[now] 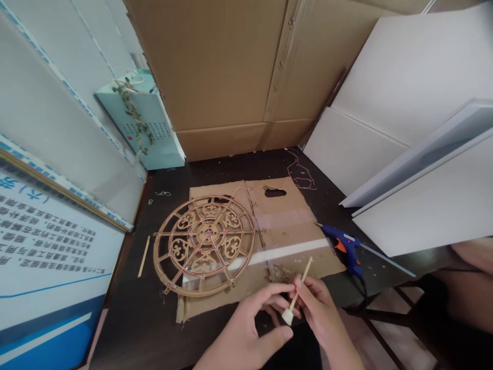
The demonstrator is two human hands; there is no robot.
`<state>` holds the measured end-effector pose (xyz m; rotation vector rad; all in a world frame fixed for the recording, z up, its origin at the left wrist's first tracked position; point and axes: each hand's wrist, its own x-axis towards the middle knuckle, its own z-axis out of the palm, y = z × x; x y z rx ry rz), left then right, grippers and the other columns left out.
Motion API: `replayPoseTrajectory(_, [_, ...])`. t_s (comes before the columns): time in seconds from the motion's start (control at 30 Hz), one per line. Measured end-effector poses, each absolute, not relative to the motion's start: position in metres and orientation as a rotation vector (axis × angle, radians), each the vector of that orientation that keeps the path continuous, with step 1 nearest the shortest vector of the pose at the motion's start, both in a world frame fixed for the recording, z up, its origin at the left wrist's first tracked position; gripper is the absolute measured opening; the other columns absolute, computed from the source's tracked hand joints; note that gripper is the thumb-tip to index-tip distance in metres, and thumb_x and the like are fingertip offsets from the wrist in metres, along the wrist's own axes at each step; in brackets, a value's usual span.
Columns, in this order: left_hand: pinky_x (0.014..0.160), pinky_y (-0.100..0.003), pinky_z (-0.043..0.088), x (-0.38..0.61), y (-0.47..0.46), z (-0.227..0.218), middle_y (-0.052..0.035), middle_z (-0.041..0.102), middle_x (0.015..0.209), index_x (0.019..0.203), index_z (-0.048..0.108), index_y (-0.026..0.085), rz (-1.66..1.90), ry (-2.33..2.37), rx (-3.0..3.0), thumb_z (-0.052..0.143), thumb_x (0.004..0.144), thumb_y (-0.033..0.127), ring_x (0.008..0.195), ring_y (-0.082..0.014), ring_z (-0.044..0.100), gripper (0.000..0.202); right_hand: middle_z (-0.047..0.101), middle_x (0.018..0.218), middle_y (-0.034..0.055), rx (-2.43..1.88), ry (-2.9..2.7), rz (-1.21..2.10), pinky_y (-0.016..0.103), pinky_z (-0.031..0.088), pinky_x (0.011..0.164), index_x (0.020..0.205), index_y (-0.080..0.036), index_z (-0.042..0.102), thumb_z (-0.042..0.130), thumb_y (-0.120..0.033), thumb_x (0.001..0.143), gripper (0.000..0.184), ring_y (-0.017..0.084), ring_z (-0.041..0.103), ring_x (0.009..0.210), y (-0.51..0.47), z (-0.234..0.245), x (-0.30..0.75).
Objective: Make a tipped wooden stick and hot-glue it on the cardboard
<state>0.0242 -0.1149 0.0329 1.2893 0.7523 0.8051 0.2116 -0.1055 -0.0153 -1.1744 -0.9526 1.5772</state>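
Note:
My left hand [256, 321] and my right hand [318, 306] meet at the near edge of the dark table [131, 318]. Together they pinch a thin wooden stick [302, 280] with a small pale knob [287, 316] at its lower end. The stick tilts up and to the right. Just beyond my hands lies a flat sheet of brown cardboard [288, 226]. On its left part rests a round, ornate wooden lattice wheel [204, 244]. A blue hot glue gun [346, 249] lies to the right of the cardboard.
A second thin wooden stick [144, 256] lies left of the wheel. Thin wire [302, 174] curls at the back of the table. A large cardboard box [239, 72] stands behind, white boards [416, 128] lean at the right, and a printed poster [46, 241] and a teal calendar [148, 123] stand at the left.

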Motion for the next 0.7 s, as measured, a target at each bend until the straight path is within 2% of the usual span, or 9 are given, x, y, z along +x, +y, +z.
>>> replayPoseTrajectory(0.1, [0.088, -0.031, 0.051, 0.024, -0.116, 0.028, -0.0088, 0.067, 0.112, 0.143, 0.047, 0.022, 0.862, 0.778, 1.213, 0.066, 0.092, 0.024, 0.102, -0.0197, 0.065, 0.055, 0.058, 0.059, 0.0014, -1.193, -0.886, 1.503, 0.024, 0.041, 0.047, 0.074, -0.016, 0.069, 0.072, -0.057, 0.087, 0.042, 0.014, 0.054, 0.050, -0.109, -0.017, 0.210])
replayPoseTrajectory(0.2, [0.084, -0.029, 0.052, 0.026, -0.115, 0.027, -0.0074, 0.067, 0.109, 0.135, 0.053, 0.020, 0.858, 0.885, 1.150, 0.077, 0.082, 0.024, 0.095, -0.0178, 0.064, 0.058, 0.065, 0.068, 0.0051, -1.224, -0.790, 1.387, 0.028, 0.048, 0.050, 0.077, -0.016, 0.073, 0.079, -0.051, 0.083, 0.035, 0.016, 0.059, 0.055, -0.114, -0.018, 0.212])
replayPoseTrajectory(0.33, [0.080, -0.026, 0.051, 0.029, -0.113, 0.028, -0.0048, 0.069, 0.091, 0.102, 0.069, 0.015, 0.801, 1.018, 1.164, 0.071, 0.085, 0.021, 0.084, -0.0150, 0.064, 0.018, 0.066, 0.067, 0.0065, -1.190, -0.760, 1.411, 0.029, 0.052, 0.047, 0.078, -0.017, 0.077, 0.082, -0.050, 0.079, 0.034, 0.018, 0.061, 0.055, -0.120, -0.014, 0.220])
replayPoseTrajectory(0.4, [0.077, -0.024, 0.051, 0.030, -0.112, 0.028, -0.0043, 0.069, 0.089, 0.095, 0.070, 0.014, 0.822, 1.032, 1.182, 0.070, 0.085, 0.019, 0.081, -0.0142, 0.064, 0.011, 0.065, 0.065, 0.0064, -1.190, -0.761, 1.460, 0.029, 0.052, 0.046, 0.077, -0.017, 0.077, 0.084, -0.052, 0.077, 0.035, 0.018, 0.060, 0.054, -0.120, -0.010, 0.222])
replayPoseTrajectory(0.53, [0.073, -0.022, 0.051, 0.031, -0.113, 0.026, -0.0027, 0.069, 0.086, 0.094, 0.071, 0.016, 0.910, 1.044, 1.196, 0.070, 0.082, 0.016, 0.078, -0.0130, 0.064, 0.012, 0.062, 0.066, 0.0035, -1.225, -0.689, 1.467, 0.025, 0.052, 0.049, 0.081, -0.017, 0.077, 0.086, -0.050, 0.075, 0.034, 0.015, 0.059, 0.058, -0.120, 0.002, 0.218])
replayPoseTrajectory(0.7, [0.072, -0.022, 0.051, 0.030, -0.115, 0.024, -0.0034, 0.067, 0.091, 0.094, 0.071, 0.017, 0.995, 1.057, 1.272, 0.066, 0.083, 0.012, 0.079, -0.0131, 0.064, 0.013, 0.061, 0.067, 0.0012, -1.273, -0.588, 1.467, 0.024, 0.052, 0.051, 0.082, -0.018, 0.074, 0.093, -0.045, 0.066, 0.037, 0.014, 0.057, 0.059, -0.116, 0.009, 0.224])
